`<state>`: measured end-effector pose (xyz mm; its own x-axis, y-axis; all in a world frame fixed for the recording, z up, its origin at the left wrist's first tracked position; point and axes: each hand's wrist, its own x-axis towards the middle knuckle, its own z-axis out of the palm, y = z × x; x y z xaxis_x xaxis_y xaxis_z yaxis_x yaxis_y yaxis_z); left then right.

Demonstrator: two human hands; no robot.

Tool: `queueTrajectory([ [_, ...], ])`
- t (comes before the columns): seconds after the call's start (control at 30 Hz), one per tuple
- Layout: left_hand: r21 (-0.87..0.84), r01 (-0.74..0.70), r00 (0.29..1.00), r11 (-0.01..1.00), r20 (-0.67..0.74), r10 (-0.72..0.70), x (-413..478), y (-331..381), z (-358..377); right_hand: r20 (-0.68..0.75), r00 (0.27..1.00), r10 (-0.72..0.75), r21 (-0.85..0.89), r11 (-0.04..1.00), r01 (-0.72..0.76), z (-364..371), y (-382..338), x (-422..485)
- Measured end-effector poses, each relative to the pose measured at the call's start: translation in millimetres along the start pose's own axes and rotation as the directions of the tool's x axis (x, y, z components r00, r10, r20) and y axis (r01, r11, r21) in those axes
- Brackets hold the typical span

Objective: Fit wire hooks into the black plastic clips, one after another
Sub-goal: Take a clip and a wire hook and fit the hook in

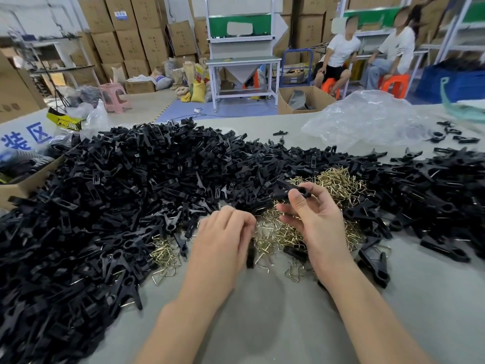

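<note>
A huge heap of black plastic clips (110,195) covers the left and back of the grey table (262,319). Brass-coloured wire hooks (338,183) lie in loose piles in front of me, with more hooks (165,252) by the heap's edge. My right hand (312,222) holds one black clip (291,191) between thumb and fingertips, raised above the hooks. My left hand (223,237) is curled, knuckles up, and pinches another black clip (250,254) that hangs blurred below its fingers. Whether a wire hook is in either hand is hidden.
More clips (433,195) spread along the right, several fitted ones (372,261) near my right wrist. A crumpled clear plastic bag (367,119) lies at the back right, a cardboard box (23,179) at the left edge. Two seated people (338,56) and stacked cartons stand beyond.
</note>
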<state>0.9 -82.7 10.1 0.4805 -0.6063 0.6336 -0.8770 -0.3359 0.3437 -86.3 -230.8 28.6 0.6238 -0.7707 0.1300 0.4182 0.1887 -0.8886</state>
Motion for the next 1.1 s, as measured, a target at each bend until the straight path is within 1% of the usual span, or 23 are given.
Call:
queueTrajectory([
  [0.03,0.057,-0.057,0.998,0.997,-0.013,0.058,0,0,0,0.003,1.000,0.002,-0.004,1.000,-0.002,0,0,0],
  [0.07,0.076,-0.086,0.996,0.993,-0.026,0.088,1,0,0,0.007,1.000,0.004,-0.007,1.000,-0.004,0,0,-1],
  [0.17,0.048,-0.069,0.996,0.996,-0.055,0.071,3,-2,-2,0.021,1.000,0.009,-0.003,1.000,-0.009,1,0,-2],
  [0.2,0.020,-0.038,0.999,0.999,-0.030,0.039,3,-3,-3,0.025,1.000,0.011,-0.003,1.000,-0.010,2,0,-2],
  [0.27,-0.116,0.103,0.994,0.988,0.048,-0.098,3,-2,-6,0.040,0.999,0.018,-0.007,1.000,-0.017,2,1,-2],
  [0.33,-0.268,0.253,0.967,0.930,0.054,-0.248,3,0,-8,0.070,0.997,0.028,-0.013,1.000,-0.028,3,0,-3],
  [0.4,-0.439,0.381,0.910,0.814,0.024,-0.414,7,3,-10,0.127,0.991,0.029,-0.036,0.999,-0.025,4,0,-5],
  [0.47,-0.604,0.476,0.828,0.639,0.063,-0.557,12,4,-12,0.208,0.978,0.019,-0.092,0.996,0.000,7,0,-9],
  [0.53,-0.701,0.524,0.774,0.484,0.154,-0.615,14,4,-13,0.269,0.963,0.007,-0.153,0.988,0.035,9,-1,-13],
  [0.57,-0.727,0.537,0.758,0.427,0.194,-0.623,14,3,-13,0.282,0.960,0.001,-0.176,0.983,0.050,10,-1,-14],
  [0.67,-0.785,0.539,0.728,0.306,0.250,-0.639,16,0,-15,0.278,0.961,-0.003,-0.225,0.972,0.068,10,1,-14],
  [0.7,-0.795,0.530,0.725,0.295,0.244,-0.643,17,-1,-16,0.281,0.960,0.002,-0.239,0.969,0.068,10,1,-14],
  [0.73,-0.793,0.525,0.729,0.310,0.231,-0.644,17,-2,-16,0.290,0.957,0.008,-0.254,0.965,0.069,10,2,-13],
  [0.83,-0.756,0.533,0.759,0.380,0.228,-0.610,15,1,-15,0.330,0.944,0.019,-0.304,0.949,0.087,12,5,-15],
  [0.97,-0.738,0.559,0.757,0.379,0.267,-0.597,15,6,-14,0.363,0.932,0.001,-0.360,0.922,0.139,12,6,-18],
  [1.03,-0.729,0.587,0.739,0.351,0.305,-0.601,15,6,-13,0.356,0.934,-0.022,-0.416,0.891,0.179,11,8,-18],
  [1.07,-0.734,0.607,0.715,0.305,0.336,-0.613,14,7,-11,0.343,0.939,-0.029,-0.448,0.874,0.190,11,10,-18],
  [1.1,-0.743,0.626,0.686,0.239,0.378,-0.621,13,10,-10,0.333,0.943,-0.029,-0.484,0.853,0.197,11,12,-18],
])
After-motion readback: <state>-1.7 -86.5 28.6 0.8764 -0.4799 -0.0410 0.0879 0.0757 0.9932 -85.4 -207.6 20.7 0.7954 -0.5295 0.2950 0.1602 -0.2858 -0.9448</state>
